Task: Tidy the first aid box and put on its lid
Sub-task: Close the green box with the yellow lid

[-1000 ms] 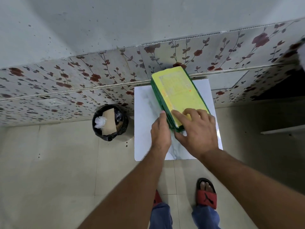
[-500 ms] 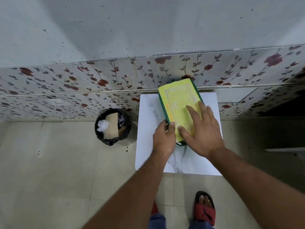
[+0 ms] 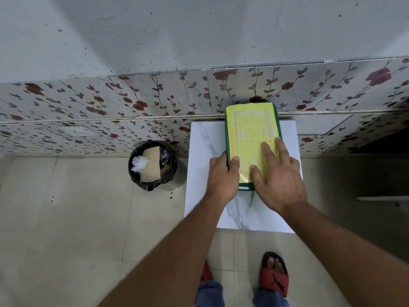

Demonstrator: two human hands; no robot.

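Note:
The green first aid box (image 3: 253, 129) lies on a white marble-patterned table (image 3: 205, 142), its far end against the wall. Its lid with a yellow printed label is on top. My left hand (image 3: 222, 177) grips the box's near left corner, thumb on the lid. My right hand (image 3: 277, 173) rests flat on the near part of the lid, fingers spread and pointing away from me. The near edge of the box is partly hidden under both hands.
A black lined waste bin (image 3: 152, 166) with cardboard and white plastic in it stands on the tiled floor left of the table. A floral tiled wall (image 3: 132, 107) runs behind. My feet in red sandals (image 3: 274, 276) are below the table.
The box has turned from a slanted position to lie straight, its far end toward the wall. My right hand has slid further onto the lid. The view has shifted downward.

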